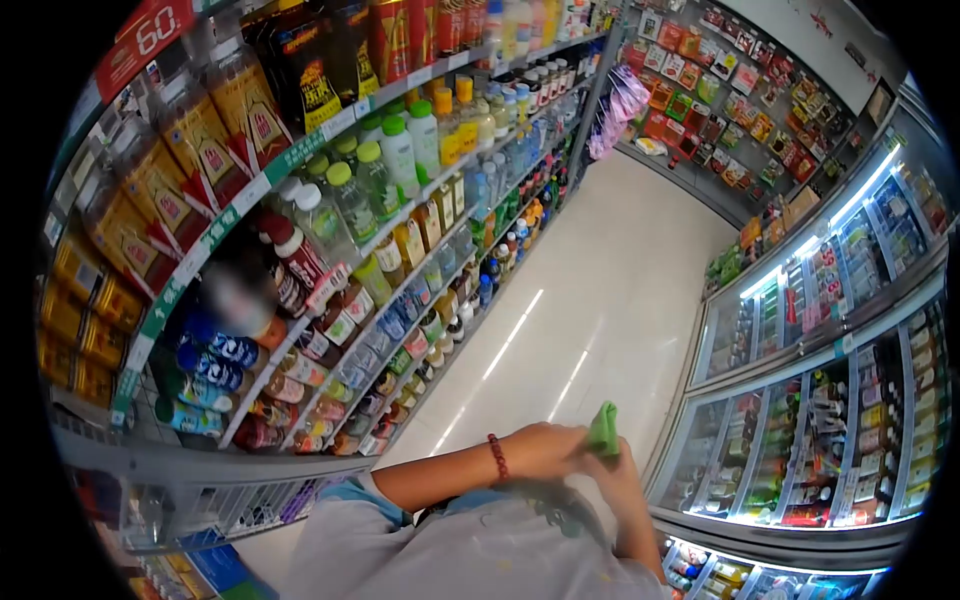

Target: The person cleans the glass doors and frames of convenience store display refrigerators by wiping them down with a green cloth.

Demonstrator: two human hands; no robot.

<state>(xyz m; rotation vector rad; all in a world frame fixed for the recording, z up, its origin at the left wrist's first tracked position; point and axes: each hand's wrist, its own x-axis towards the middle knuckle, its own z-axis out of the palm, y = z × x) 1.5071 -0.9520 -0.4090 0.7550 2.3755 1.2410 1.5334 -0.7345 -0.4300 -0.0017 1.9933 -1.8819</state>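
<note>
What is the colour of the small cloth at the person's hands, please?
The cloth is bright green; it shows best in the head view.

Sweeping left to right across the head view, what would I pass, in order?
Red "60" sign → pair of green-capped bottles → red bracelet → left hand → green cloth-like item → lit glass-fronted cooler.
</note>
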